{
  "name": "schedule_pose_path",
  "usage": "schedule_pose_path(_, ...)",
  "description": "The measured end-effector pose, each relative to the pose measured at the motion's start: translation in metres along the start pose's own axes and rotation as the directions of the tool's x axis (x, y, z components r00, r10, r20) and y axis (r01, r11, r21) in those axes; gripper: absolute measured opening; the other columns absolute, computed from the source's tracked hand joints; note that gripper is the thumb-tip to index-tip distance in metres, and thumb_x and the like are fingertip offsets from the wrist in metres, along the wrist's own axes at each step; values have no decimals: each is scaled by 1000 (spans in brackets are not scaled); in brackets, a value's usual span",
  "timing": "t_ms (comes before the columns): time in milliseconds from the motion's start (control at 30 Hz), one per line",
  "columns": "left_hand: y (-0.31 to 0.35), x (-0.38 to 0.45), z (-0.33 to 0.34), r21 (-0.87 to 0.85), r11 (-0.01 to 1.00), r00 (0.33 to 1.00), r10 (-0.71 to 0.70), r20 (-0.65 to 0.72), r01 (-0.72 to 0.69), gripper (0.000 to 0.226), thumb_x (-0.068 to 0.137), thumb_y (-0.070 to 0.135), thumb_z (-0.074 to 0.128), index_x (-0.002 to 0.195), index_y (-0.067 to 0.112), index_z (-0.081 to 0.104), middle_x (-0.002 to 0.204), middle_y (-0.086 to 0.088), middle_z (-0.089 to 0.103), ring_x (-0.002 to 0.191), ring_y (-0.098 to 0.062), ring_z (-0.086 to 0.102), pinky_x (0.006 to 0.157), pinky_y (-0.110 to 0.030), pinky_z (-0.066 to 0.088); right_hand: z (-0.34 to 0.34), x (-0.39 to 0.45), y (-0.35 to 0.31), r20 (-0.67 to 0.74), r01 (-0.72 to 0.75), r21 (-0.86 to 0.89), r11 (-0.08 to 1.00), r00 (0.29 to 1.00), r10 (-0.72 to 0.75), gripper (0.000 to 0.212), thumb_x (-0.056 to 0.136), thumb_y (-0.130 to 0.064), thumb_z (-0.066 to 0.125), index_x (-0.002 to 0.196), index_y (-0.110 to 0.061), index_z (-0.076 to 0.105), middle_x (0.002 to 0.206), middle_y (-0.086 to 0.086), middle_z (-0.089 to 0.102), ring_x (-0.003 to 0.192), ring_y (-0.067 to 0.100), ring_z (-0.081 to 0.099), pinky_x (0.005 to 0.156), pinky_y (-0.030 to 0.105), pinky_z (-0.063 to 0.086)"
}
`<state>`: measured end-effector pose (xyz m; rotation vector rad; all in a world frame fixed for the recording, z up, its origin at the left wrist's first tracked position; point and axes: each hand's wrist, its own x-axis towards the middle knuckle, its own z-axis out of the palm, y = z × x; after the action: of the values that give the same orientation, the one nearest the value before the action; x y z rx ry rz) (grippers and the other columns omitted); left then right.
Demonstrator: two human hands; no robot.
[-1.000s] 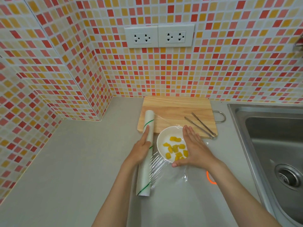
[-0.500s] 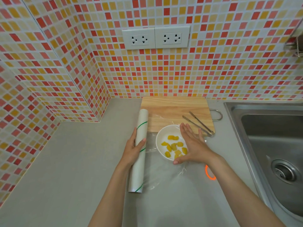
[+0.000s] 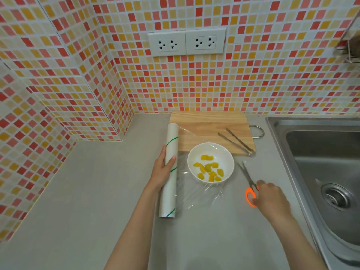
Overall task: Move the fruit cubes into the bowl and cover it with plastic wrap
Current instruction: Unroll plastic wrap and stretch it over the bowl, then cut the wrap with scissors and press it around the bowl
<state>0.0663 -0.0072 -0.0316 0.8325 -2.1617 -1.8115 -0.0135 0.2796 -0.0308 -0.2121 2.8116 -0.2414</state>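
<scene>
A white bowl [image 3: 210, 151] holds several yellow fruit cubes [image 3: 209, 168]. It stands on the grey counter just in front of the wooden cutting board [image 3: 204, 123]. A clear sheet of plastic wrap [image 3: 196, 195] lies stretched over the bowl and down onto the counter, still joined to the white roll [image 3: 169, 184] left of the bowl. My left hand [image 3: 162, 169] grips the roll from its left side. My right hand [image 3: 271, 198] rests on the orange handles of the scissors [image 3: 248, 179], which lie on the counter right of the bowl with blades pointing away from me.
Metal tongs [image 3: 236, 141] lie on the right part of the cutting board. A steel sink [image 3: 319, 162] takes up the right side. The tiled wall with two sockets [image 3: 186, 41] stands behind, and a tiled corner juts out at the left.
My right hand left the bowl's rim and moved right and toward me onto the scissors. My left hand slid the roll a little left, stretching the film.
</scene>
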Motion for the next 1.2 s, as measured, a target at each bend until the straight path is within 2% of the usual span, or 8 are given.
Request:
schedule_pose_path(167, -1, -2, -2, -12, 1000, 1000, -6, 3, 6, 66, 96, 27, 50, 152, 22, 15, 150, 9, 32, 128, -4, 37, 108, -23, 30, 1, -16, 4, 24, 44, -33, 998, 999, -43, 15, 85, -22, 52, 93, -9, 49, 96, 18, 66, 93, 36, 62, 69, 33, 46)
schedule_pose_path(267, -2, -2, -3, -17, 1000, 1000, -3, 4, 3, 66, 96, 27, 50, 152, 21, 15, 154, 6, 30, 128, -3, 36, 108, -22, 29, 3, -30, 17, 71, 36, 280, 959, 996, -58, 9, 78, -11, 61, 82, -14, 53, 74, 12, 65, 66, 30, 58, 57, 29, 41)
schedule_pose_path(400, -4, -1, -2, -38, 999, 1000, 1, 6, 0, 66, 96, 26, 51, 152, 21, 16, 155, 4, 29, 128, -2, 35, 110, -23, 27, 1, -58, 21, 144, 10, 814, 581, 965, -219, 35, 73, 19, 59, 97, -7, 60, 62, 14, 63, 48, 17, 54, 40, 24, 39)
schedule_pose_path(567, -6, 1, -2, -39, 999, 1000, -4, 6, 4, 65, 96, 26, 51, 152, 21, 16, 153, 4, 31, 126, -2, 35, 107, -21, 28, -15, -78, -4, 80, 38, 955, 295, 922, -379, 29, 76, 20, 60, 98, 0, 56, 75, 21, 69, 67, 21, 61, 58, 21, 49)
schedule_pose_path(767, -5, 2, -3, -53, 999, 1000, -9, 8, 9, 63, 96, 25, 50, 151, 21, 20, 153, 4, 33, 135, -11, 38, 116, -34, 28, 0, -101, -42, 428, -71, 835, 546, 708, -561, 15, 79, -8, 72, 86, -4, 59, 61, 6, 60, 48, 9, 55, 47, 16, 41)
schedule_pose_path(867, -3, 3, -2, -99, 995, 1000, -15, 12, 16, 62, 97, 22, 50, 151, 19, 20, 154, 2, 32, 136, -12, 38, 117, -36, 28, 18, -115, -50, 579, -69, 721, 690, 607, -544, 37, 71, -42, 75, 89, -12, 62, 70, -5, 62, 63, 7, 59, 62, 19, 44)
schedule_pose_path(1000, -3, 3, -3, -117, 993, 1000, -19, 15, 20, 62, 97, 22, 49, 151, 19, 20, 155, 3, 30, 138, -13, 36, 118, -38, 27, 31, -121, -73, 582, -107, 719, 686, 633, -511, 34, 71, -43, 73, 85, -14, 62, 67, -3, 59, 53, 0, 55, 52, 11, 40)
schedule_pose_path(1200, -5, 0, -2, -133, 991, 1000, -22, 0, 22, 62, 97, 24, 49, 151, 20, 19, 156, 2, 29, 140, -14, 33, 118, -39, 26, 39, -109, -104, 398, -123, 822, 556, 823, -405, 25, 71, -30, 79, 78, -11, 65, 58, 0, 54, 47, 5, 46, 42, 11, 33)
